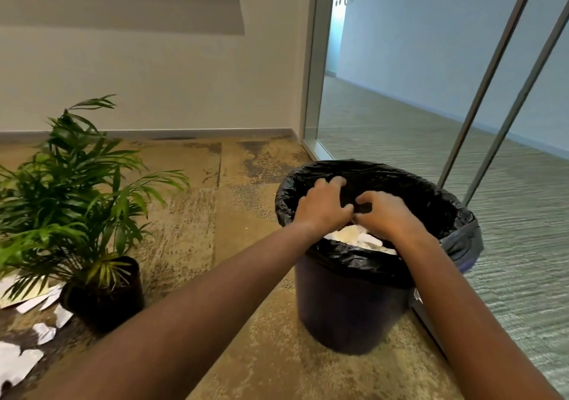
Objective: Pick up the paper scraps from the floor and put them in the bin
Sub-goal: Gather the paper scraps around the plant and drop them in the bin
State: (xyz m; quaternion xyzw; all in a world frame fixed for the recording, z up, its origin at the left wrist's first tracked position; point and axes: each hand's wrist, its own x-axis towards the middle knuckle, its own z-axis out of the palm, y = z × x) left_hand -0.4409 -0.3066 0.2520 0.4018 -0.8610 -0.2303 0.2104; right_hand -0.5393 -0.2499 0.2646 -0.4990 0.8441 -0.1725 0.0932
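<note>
Black-lined bin, one; left hand, right hand over it, fingers curled (hold unclear).

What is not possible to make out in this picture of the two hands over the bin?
Head view: whether the left hand or the right hand holds any paper; their backs face the camera and motion blurs them.
Head view: how full the bin is; the hands and the bag rim hide most of the paper inside.
Head view: how many scraps are left to pick up; the plant covers some, the left picture edge cuts others off.
</note>
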